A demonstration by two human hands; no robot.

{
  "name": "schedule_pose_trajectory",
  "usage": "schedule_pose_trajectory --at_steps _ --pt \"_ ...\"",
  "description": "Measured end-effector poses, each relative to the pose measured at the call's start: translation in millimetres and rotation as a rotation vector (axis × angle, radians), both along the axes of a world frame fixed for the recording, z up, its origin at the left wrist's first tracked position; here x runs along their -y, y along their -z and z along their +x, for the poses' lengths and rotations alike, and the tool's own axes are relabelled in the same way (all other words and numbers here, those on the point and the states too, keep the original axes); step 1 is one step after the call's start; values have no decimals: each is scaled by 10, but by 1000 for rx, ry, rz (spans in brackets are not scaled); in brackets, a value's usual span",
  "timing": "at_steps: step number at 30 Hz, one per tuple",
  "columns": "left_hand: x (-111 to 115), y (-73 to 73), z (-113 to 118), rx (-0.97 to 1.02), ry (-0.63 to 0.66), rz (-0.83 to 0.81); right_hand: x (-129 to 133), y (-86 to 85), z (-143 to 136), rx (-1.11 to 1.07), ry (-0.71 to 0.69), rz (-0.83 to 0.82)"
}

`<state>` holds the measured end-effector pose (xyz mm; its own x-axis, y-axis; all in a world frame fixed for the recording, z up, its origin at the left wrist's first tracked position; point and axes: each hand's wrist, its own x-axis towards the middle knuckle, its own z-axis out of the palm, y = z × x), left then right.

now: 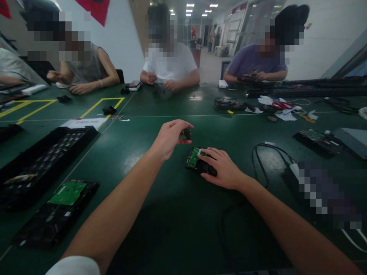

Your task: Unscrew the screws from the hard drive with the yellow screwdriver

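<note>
A black hard drive with a green circuit board [195, 157] lies on the dark green table [160, 183]. My right hand [220, 166] rests over its right side, with the fingers spread across it. Up and to the left of the drive, my left hand [172, 137] is raised above the table. Its thumb and fingers are curled round a small dark object with a yellowish patch [186, 133], which is partly hidden and too small to name.
At the left are a black tray [54, 152] and a black unit with a green board [67, 193]. A cable [262, 168] loops right of my hands. Another board unit [315, 139] lies farther right. People sit across the table near tools and cables.
</note>
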<state>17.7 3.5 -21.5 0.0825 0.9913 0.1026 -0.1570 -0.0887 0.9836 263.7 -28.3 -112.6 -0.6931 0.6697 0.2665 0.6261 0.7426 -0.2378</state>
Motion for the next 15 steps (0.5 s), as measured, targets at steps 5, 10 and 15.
schedule_pose_trajectory --at_steps 5,10,15 --pt "10 -22 16 12 33 -23 2 -4 1 7 1 -1" --pt "20 15 82 90 157 -3 0 23 0 -22 0 10" --pt "-22 80 66 142 223 16 0 30 -1 -6 3 9"
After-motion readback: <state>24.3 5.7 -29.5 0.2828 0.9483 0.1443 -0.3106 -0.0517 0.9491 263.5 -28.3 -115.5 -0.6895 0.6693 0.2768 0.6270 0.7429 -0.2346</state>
